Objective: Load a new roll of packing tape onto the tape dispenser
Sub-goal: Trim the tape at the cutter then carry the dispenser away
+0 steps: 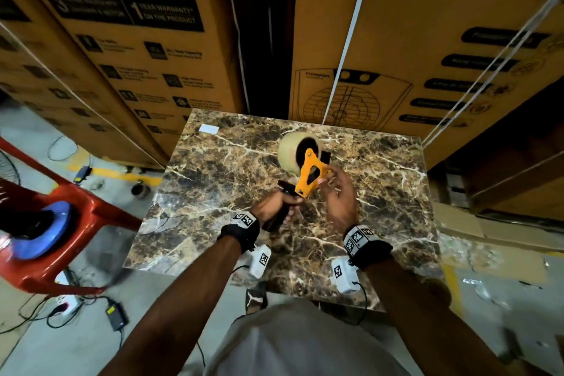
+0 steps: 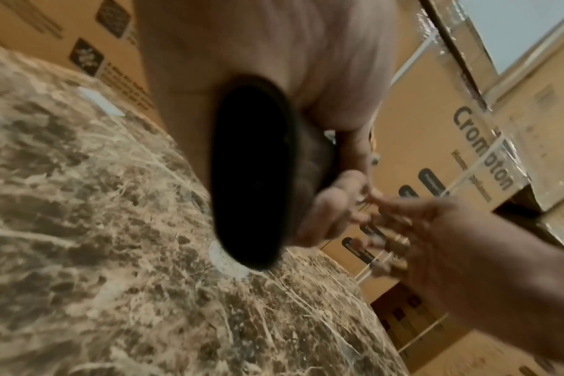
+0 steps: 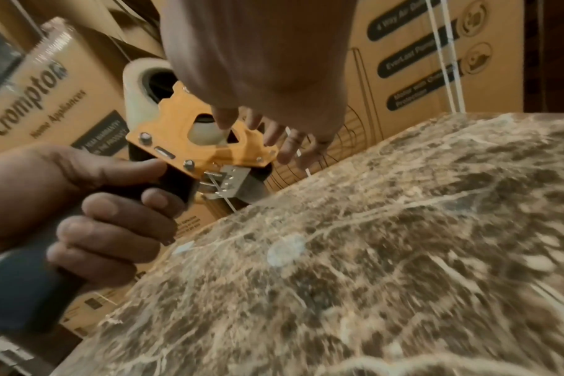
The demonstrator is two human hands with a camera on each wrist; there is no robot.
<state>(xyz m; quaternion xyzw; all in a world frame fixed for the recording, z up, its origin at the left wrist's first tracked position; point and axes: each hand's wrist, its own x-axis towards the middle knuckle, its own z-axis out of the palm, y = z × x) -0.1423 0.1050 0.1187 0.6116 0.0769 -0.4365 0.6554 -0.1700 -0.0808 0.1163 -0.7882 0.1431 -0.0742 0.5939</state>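
Observation:
A tape dispenser with an orange frame (image 1: 311, 172) (image 3: 174, 132) is held above the marble table (image 1: 229, 180). A pale roll of packing tape (image 1: 290, 149) (image 3: 136, 76) sits on its far end. My left hand (image 1: 287, 203) (image 3: 119, 211) grips the black handle (image 3: 23, 285) (image 2: 248, 178). My right hand (image 1: 328, 175) (image 3: 258, 132) is at the frame's front end with fingers stretched out. Its index finger (image 3: 221, 119) touches the white roller (image 3: 203, 132) through the frame's opening. The metal toothed blade (image 3: 226, 183) points down at the table.
Tall cardboard appliance boxes (image 1: 137, 55) stand right behind the table and to its right (image 1: 457, 70). A small white label (image 1: 209, 129) lies at the table's far left. A red plastic chair (image 1: 61, 214) and cables (image 1: 91, 311) are on the floor to the left.

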